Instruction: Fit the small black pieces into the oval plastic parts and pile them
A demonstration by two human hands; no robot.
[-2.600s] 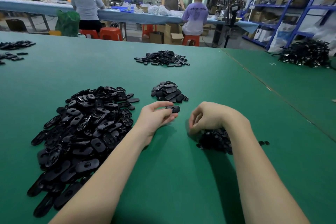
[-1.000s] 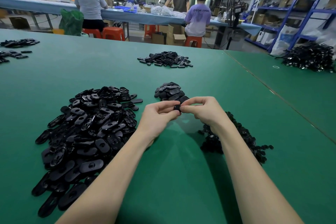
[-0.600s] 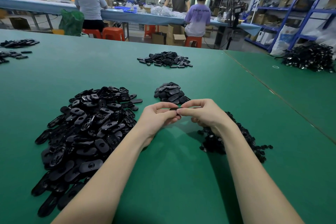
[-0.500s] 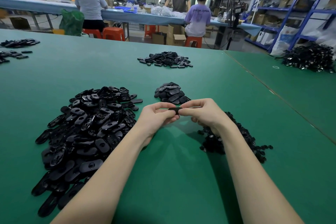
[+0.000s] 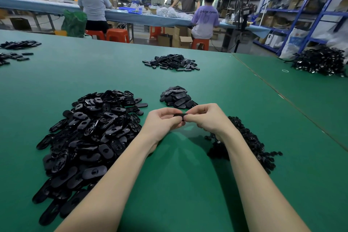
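Green desk [image 5: 169, 184] fills most of the view, felt-like matte top, probably grippy enough that parts stay put; a seam splits it from a second green top toward the right edge. Room behind is a workshop: blue benches, orange stools, shelving on the right, several people at the far bench. Big heap of oval parts [image 5: 90, 133] sits toward the near left of the desk, unfitted ones by the look of it, open holes showing. Heap of small black pieces [image 5: 250, 143] lies on the near right, partly hidden by the right forearm. Small finished pile [image 5: 177, 98] sits just beyond the hands, mid-desk. More piles at the far edge and far left. Left hand [image 5: 162, 124] and right hand [image 5: 205, 118] both pinch one oval part [image 5: 179, 115] between them, fingers curled, just above the desk. Part looks light, stiff moulded plastic, smooth, so likely slippery; best held by the long edges, thumb pressing at the centre hole. Whether the piece is seated, cannot tell.
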